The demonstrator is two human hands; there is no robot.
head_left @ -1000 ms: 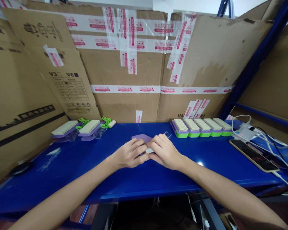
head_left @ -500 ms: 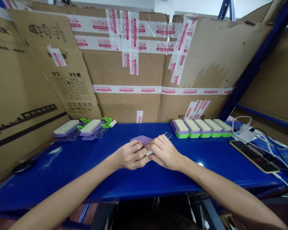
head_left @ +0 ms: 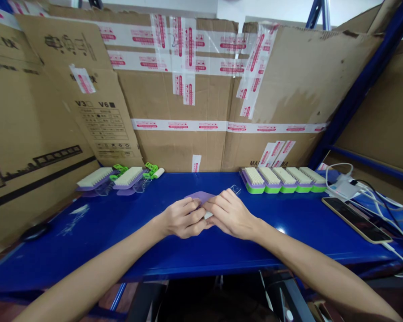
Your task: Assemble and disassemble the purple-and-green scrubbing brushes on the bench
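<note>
My left hand (head_left: 186, 218) and my right hand (head_left: 230, 213) meet over the middle of the table, fingers closed together around a small assembly. A flat purple plastic plate (head_left: 201, 196) sticks out behind the fingers. Between the fingertips shows a white piece (head_left: 208, 215); fingers cover most of it, so how it meets the plate is hidden. Just beyond my right hand lies a small clear plastic part (head_left: 235, 189) on the table.
Several scrub brushes (head_left: 270, 179), purple and green with white bristles, stand in a row at the back right. Two bristle blocks (head_left: 128, 177) with clear and green parts (head_left: 151, 170) lie back left. A phone (head_left: 356, 219) and cables sit right; cardboard (head_left: 177, 147) walls the back.
Both hands stay in nearly the same place and keep their grip on the purple plate and white piece. The view has shifted very slightly.
</note>
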